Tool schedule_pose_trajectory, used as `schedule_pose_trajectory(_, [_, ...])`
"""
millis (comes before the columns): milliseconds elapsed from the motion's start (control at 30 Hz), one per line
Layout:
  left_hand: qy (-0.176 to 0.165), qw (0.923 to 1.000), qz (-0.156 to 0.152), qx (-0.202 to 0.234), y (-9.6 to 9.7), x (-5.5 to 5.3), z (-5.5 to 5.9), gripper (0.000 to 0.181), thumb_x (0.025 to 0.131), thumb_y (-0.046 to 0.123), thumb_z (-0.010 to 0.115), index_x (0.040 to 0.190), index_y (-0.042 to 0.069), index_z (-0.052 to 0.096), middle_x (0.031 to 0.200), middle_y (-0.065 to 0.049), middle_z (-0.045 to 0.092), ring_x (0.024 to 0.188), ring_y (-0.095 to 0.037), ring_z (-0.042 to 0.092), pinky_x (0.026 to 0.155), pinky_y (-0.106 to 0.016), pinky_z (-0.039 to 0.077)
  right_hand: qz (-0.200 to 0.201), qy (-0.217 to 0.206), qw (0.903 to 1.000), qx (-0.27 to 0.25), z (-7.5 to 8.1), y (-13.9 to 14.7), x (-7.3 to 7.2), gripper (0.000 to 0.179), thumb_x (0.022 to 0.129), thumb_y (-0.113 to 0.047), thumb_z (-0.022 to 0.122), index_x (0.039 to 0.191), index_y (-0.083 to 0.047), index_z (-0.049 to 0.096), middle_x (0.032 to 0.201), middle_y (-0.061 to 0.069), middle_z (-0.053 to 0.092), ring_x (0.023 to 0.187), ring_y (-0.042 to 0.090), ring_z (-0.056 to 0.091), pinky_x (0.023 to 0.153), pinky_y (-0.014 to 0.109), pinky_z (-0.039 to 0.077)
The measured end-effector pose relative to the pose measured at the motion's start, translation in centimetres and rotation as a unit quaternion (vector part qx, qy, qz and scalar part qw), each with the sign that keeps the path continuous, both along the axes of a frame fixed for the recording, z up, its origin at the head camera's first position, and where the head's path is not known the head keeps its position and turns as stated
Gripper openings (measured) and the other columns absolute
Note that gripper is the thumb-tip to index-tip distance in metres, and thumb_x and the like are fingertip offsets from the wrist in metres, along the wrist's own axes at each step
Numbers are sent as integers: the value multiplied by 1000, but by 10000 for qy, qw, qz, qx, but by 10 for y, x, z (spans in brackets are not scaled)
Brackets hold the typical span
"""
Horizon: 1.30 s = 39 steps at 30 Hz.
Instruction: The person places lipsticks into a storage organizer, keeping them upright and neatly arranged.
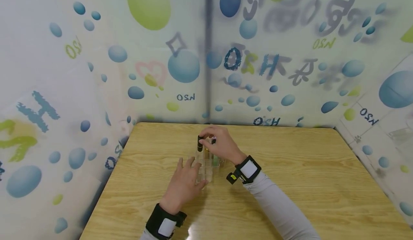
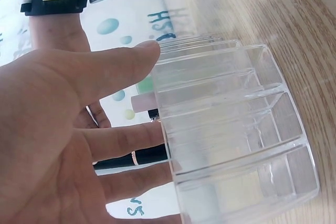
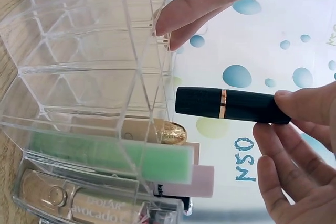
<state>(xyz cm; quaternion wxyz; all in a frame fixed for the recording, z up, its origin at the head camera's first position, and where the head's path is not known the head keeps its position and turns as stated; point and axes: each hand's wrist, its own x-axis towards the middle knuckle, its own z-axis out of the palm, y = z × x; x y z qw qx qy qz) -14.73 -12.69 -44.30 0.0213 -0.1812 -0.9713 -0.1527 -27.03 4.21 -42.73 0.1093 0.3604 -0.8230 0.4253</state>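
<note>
My right hand [image 1: 222, 145] pinches a black lipstick tube [image 3: 202, 102] with a thin gold band, between thumb and fingertips at one end. The tube's other end points at the open top of a clear compartment organizer [image 2: 231, 124]. Against the organizer's near left side rests my left hand [image 1: 183, 181], its fingers spread and fairly straight, fingertips and thumb touching the upper rim. Several cosmetics stand in the organizer: a green tube [image 3: 165, 162], a gold-capped item [image 3: 174, 132], a pale pink tube [image 3: 202, 183] and a beige avocado-labelled package [image 3: 100, 205].
The organizer stands on a wood-grain table [image 1: 290, 182], toward its back edge. Behind the table hangs a pale wall covering [image 1: 200, 111] with blue and green spots. Each wrist wears a black strap, the right one [image 1: 247, 169] close beside the organizer.
</note>
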Motion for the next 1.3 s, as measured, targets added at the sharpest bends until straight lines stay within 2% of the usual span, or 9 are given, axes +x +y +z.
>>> schedule_pose_trajectory(533, [-67,10000,37,-6,0,0,0,58,89,39,77,128,-3,67,137,-25,64,138,-41,50,118,-66,28,177,-108,9995,235,-12,-2,-3,11,93,-12,74,102,-6,77,99,4,71,86,14,70,78,48,61])
schedule_pose_trajectory(767, [-40,10000,4,0,0,0,0,58,89,39,77,128,-4,67,136,-25,64,138,-41,51,118,-66,28,170,-176,9992,306,-17,-2,-3,11,92,-11,75,102,-7,78,98,3,71,85,14,70,72,47,61])
schedule_pose_trajectory(1067, [61,9999,-44,97,0,-1,-1,58,87,37,79,126,-4,67,132,-23,67,137,-41,52,117,-67,29,-65,16,9966,819,-28,-3,-5,11,92,-16,75,102,-11,79,97,-1,70,84,13,69,72,29,58])
schedule_pose_trajectory(1300, [115,9999,-19,19,0,-1,-1,58,87,37,79,126,-4,68,133,-24,66,136,-41,52,116,-67,30,-95,-50,9961,878,-27,-6,-4,11,92,-16,76,101,-10,79,97,-2,71,85,15,70,75,30,59])
